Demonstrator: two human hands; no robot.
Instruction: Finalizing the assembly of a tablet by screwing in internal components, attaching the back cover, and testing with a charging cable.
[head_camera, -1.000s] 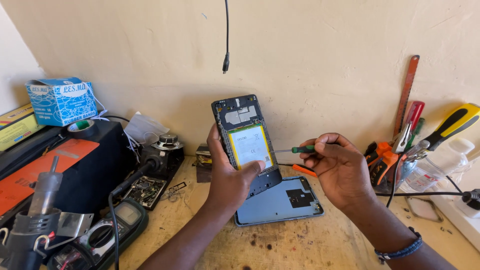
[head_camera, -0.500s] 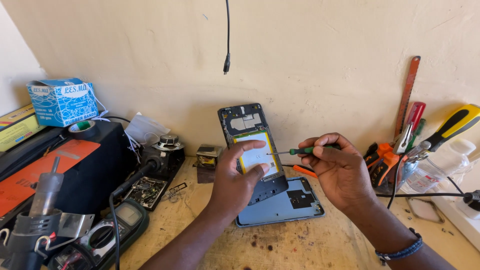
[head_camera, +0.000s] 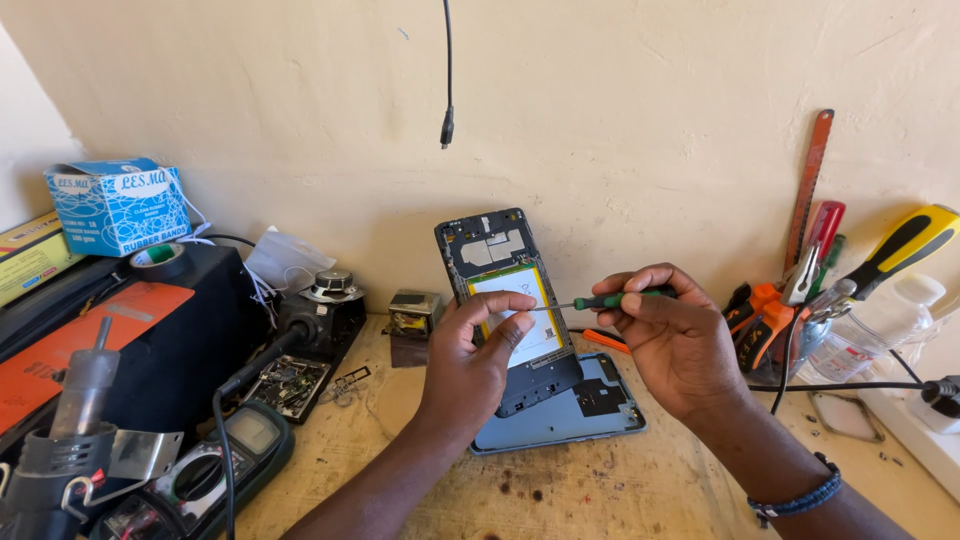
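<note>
My left hand (head_camera: 472, 358) holds an opened phone (head_camera: 500, 270) upright, back side facing me, with a white battery framed in yellow showing and my thumb across its lower edge. My right hand (head_camera: 672, 335) grips a small green-handled screwdriver (head_camera: 610, 297); its thin shaft points left and its tip rests on the battery area. Beneath both hands the phone's grey-blue back cover (head_camera: 570, 415) lies flat on the wooden bench (head_camera: 600, 495).
A tool cluster with orange pliers (head_camera: 757, 315) and a yellow-handled screwdriver (head_camera: 905, 245) stands at right. At left are a multimeter (head_camera: 235, 450), a hot-air gun (head_camera: 70, 420), a black case (head_camera: 150, 340), a blue box (head_camera: 118, 205). A cable (head_camera: 447, 70) hangs from above.
My left hand has shifted the phone slightly right and lower. The screwdriver tip moved from beside the phone onto its battery area.
</note>
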